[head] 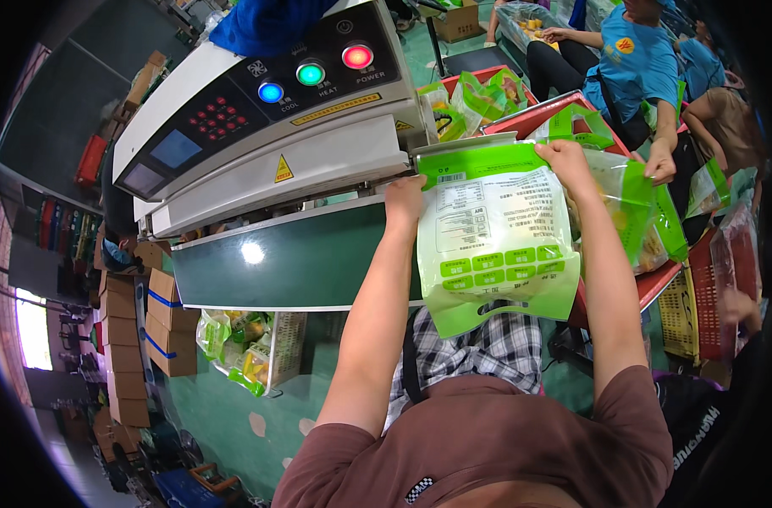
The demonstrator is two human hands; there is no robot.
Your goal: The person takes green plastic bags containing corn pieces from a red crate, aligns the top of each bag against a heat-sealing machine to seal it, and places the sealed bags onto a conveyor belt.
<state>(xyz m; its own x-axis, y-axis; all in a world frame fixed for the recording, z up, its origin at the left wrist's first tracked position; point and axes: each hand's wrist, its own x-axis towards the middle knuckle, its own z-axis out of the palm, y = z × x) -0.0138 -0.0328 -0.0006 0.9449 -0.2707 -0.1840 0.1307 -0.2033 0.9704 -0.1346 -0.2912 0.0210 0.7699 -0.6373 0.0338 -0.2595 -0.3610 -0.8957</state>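
A green and white plastic packaging bag (497, 216), bearing print and a cut-out handle, is stretched between my two hands. My left hand (405, 197) pinches its upper left corner beside the band sealer's slot. At the upper right corner, my right hand (565, 164) grips the edge with the thumb on top. The handle end hangs toward my lap. Left of the bag stands a white bag-sealing machine (354, 149) with lit blue, green and red buttons. Its dark green conveyor belt (284, 263) runs below the slot, near my left forearm. The bag's far side is hidden.
Filled green bags (487, 95) sit in red crates at the back right. A person's hand (662, 166) touches another bag (637, 203) close to my right arm. A white basket (287, 343) with bagged goods and stacked cardboard boxes (170, 324) stand at the left.
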